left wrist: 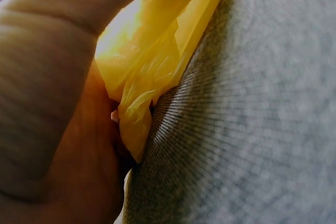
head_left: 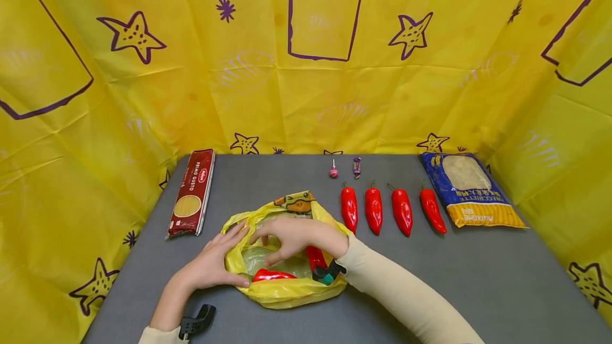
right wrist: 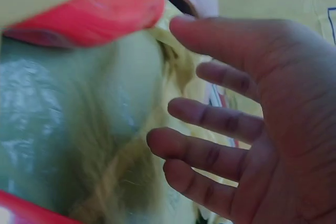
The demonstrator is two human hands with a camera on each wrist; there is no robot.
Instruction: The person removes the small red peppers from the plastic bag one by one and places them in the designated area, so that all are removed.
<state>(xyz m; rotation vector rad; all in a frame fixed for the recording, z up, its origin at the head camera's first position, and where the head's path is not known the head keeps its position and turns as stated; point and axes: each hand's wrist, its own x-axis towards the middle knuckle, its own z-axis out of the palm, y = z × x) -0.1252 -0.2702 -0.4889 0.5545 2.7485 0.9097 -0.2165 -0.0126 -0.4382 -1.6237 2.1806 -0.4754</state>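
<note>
Grey tabletop (head_left: 287,328), bearing one open, duck-printed yellow plastic bag (head_left: 291,295), our clock's centre. One plump blue-and-yellow pasta bag (head_left: 470,190), between two and three o'clock. One long dark-red pasta packet (head_left: 192,192), ten o'clock. Left hand (head_left: 215,261), spread against the bag's rim, nine; right hand (head_left: 294,233), fingers apart, at its mouth. Glossy red peppers (head_left: 374,211): we count two inside, four toward two. Pink lollipop (head_left: 333,172), purple-wrapped sweet (head_left: 357,168), toward one.

Plastic bag (head_left: 291,297): yellow, orange-brown cartoon print. Peppers (head_left: 374,211): red. Table (head_left: 502,275): grey. Backdrop (head_left: 373,102): yellow, purple starfish outlines. Spaghetti pack (head_left: 195,185): dark red. Pasta pack (head_left: 470,190): blue and yellow.
</note>
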